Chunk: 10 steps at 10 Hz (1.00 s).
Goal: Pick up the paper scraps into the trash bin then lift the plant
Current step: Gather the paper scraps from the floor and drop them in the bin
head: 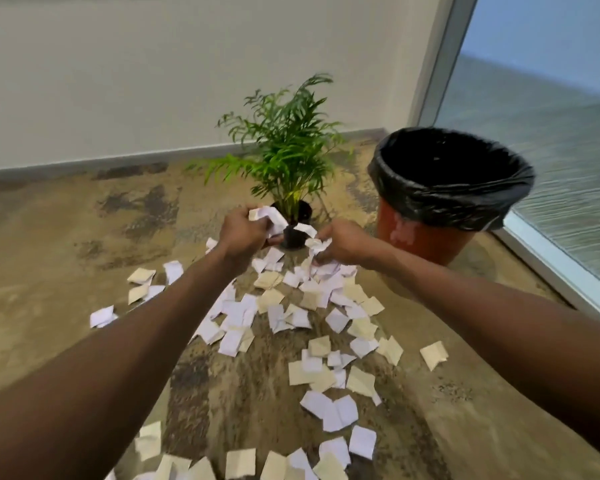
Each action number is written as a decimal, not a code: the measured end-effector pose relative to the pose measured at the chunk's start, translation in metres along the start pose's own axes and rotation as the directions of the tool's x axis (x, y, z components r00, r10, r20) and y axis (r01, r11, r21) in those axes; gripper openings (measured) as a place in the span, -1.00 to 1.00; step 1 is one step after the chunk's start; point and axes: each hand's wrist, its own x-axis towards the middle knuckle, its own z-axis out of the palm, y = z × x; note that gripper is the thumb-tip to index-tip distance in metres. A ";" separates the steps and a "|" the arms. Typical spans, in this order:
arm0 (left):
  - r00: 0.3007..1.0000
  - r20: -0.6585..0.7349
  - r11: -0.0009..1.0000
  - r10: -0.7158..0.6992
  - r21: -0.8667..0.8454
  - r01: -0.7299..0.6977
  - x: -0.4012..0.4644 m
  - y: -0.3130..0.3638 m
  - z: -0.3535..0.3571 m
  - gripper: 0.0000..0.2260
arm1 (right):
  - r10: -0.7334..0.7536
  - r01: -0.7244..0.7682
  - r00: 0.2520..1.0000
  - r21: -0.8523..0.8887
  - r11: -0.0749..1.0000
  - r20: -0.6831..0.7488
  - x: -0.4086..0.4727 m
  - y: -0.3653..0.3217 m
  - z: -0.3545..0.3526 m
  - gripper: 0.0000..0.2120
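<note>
Hands each with grip bunched on paper scraps, black-lined trash bin interior dark, potted plant beside

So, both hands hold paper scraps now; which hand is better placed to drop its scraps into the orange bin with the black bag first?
The right hand. It grips white paper scraps and is nearer the orange, black-lined trash bin, which stands on the right. The left hand would have to cross the potted green plant.
</note>
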 end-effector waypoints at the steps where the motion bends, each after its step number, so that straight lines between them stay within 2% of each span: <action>1: 0.998 0.070 0.993 -0.003 -0.115 0.011 0.009 0.035 0.041 -0.74 | 0.028 -0.033 0.987 -0.027 0.999 -0.161 -0.001 -0.001 -0.055 -0.75; 2: 0.989 0.148 0.957 0.009 -0.287 0.034 0.013 0.068 0.084 -0.78 | 0.050 -0.098 0.934 -0.119 0.988 -0.353 -0.005 0.009 -0.114 -0.79; 3: 0.972 0.233 0.956 0.033 -0.290 0.037 0.016 0.095 0.124 -0.74 | 0.096 -0.180 0.831 -0.101 0.979 -0.547 -0.011 0.028 -0.156 -0.74; 4: 0.935 0.347 0.991 0.066 -0.136 -0.019 0.024 0.112 0.164 -0.85 | 0.185 -0.321 0.707 -0.077 0.944 -0.683 -0.007 0.056 -0.179 -0.81; 5: 0.906 0.412 0.988 0.095 0.074 -0.137 0.029 0.124 0.202 -0.84 | 0.277 -0.415 0.604 0.002 0.910 -0.748 -0.002 0.080 -0.185 -0.77; 6: 0.895 0.438 0.965 0.084 0.188 -0.182 0.037 0.131 0.237 -0.73 | 0.294 -0.443 0.554 0.023 0.896 -0.779 0.003 0.101 -0.183 -0.74; 7: 0.871 0.492 0.943 0.015 0.282 -0.175 0.036 0.136 0.254 -0.65 | 0.341 -0.496 0.643 -0.035 0.867 -0.686 0.011 0.118 -0.181 -0.69; 8: 0.852 0.523 0.934 -0.005 0.306 -0.182 0.034 0.136 0.257 -0.56 | 0.448 -0.494 0.785 0.003 0.869 -0.427 0.014 0.131 -0.179 -0.32; 9: 0.853 0.516 0.989 0.081 0.066 -0.133 0.041 0.125 0.256 -0.55 | 0.391 -0.405 0.780 0.081 0.911 -0.489 0.013 0.142 -0.177 -0.50; 10: 0.879 0.469 0.995 0.089 -0.082 -0.057 0.044 0.108 0.248 -0.60 | 0.318 -0.308 0.705 0.131 0.942 -0.633 0.010 0.138 -0.174 -0.76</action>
